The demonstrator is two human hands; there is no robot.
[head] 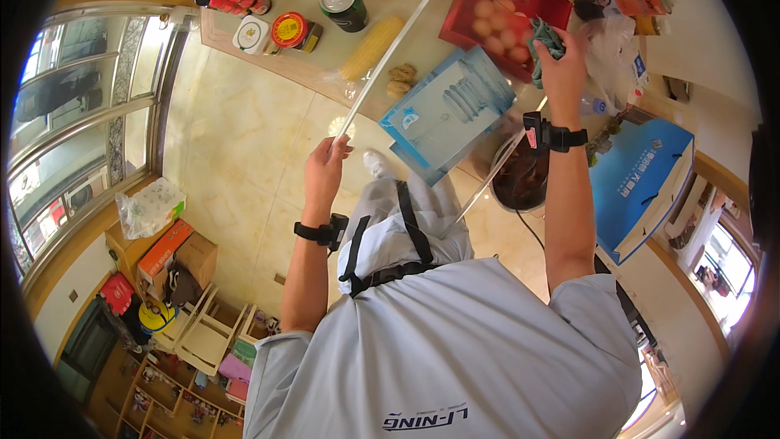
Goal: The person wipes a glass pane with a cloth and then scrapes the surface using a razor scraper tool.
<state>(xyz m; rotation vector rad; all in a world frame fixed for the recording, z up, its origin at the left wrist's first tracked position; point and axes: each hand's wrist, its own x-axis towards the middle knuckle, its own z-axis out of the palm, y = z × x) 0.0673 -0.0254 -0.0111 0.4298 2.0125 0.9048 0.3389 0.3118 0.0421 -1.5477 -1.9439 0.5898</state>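
My left hand [328, 164] grips the lower end of a long, thin whitish strip [396, 55] that slants up over the table. In my right hand [562, 67] is a bunched grey-green cloth [546, 52], over the right side of a red box [458, 15] of eggs [495, 23]. A second pale strip [496, 171] runs roughly parallel below my right wrist; whether both are edges of one clear panel, I cannot tell. Between my hands lies a blue box [451, 113] printed with a water-bottle picture.
Corn [373, 47], a dark can [345, 7] and lidded jars [292, 30] stand on the table [311, 64]. A pot [521, 180] with dark contents and a blue gift bag [640, 189] are at right. White chairs [204, 335] and a cardboard box [189, 259] lie lower left.
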